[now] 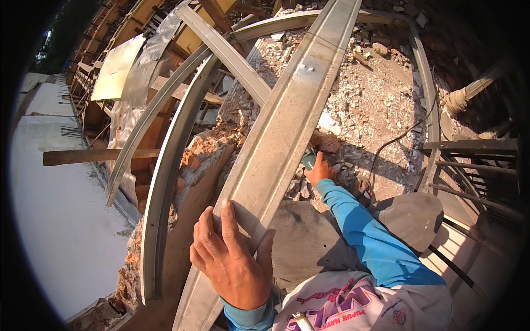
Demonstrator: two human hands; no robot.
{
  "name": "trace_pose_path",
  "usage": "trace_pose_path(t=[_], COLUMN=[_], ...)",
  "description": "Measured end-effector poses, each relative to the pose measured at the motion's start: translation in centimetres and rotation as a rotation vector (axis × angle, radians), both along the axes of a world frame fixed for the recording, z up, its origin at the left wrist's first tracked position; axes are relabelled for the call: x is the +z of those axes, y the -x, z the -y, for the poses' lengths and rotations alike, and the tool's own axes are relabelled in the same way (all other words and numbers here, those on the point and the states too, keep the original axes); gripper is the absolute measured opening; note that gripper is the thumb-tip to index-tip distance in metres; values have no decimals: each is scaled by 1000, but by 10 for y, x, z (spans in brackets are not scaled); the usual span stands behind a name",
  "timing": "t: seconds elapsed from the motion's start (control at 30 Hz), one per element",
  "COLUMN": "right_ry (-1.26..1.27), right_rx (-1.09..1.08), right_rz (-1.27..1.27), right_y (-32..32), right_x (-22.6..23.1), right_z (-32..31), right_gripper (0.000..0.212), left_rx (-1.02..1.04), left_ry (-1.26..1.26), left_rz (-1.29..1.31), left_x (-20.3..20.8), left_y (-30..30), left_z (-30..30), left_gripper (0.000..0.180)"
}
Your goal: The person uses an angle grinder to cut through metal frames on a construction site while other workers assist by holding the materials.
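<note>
A long, dusty metal channel [281,124] slants from the bottom edge up to the top of the view. Across its near end lies my left hand [234,256], fingers over the face and left edge, thumb against the right edge, gripping it. My right hand [320,170] reaches out beyond my knee, closed around a green power tool [308,159] beside the channel's right edge. The tool's front end is hidden by the channel, so its exact kind does not show. A dark cord [381,148] loops over the rubble to the right of that hand.
Broken concrete rubble [381,105] covers the ground ahead. Curved metal channels [175,154] and a wooden bar [99,156] lie to the left, beside a broken brick edge [193,171] and a pale surface [61,204]. Dark metal bars [475,146] stand at right.
</note>
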State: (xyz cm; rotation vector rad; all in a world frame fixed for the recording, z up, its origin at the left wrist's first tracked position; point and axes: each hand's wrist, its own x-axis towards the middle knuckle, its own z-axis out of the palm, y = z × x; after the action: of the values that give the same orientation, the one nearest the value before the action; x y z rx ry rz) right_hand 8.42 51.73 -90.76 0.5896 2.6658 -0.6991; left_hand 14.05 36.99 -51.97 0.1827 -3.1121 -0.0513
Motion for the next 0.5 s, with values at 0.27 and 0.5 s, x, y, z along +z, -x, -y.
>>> trace_pose_path(t=[0.27, 0.5], right_ry=[1, 58], right_rx=[-8, -48], right_rz=[59, 51], right_y=[0, -5], right_x=[2, 10], right_z=[3, 8], right_gripper=[69, 69], left_rx=[-53, -51], left_ry=[89, 38], left_rz=[-30, -40], left_x=[-3, -3], left_y=[-2, -1], left_z=[-1, -3], left_gripper=[76, 80])
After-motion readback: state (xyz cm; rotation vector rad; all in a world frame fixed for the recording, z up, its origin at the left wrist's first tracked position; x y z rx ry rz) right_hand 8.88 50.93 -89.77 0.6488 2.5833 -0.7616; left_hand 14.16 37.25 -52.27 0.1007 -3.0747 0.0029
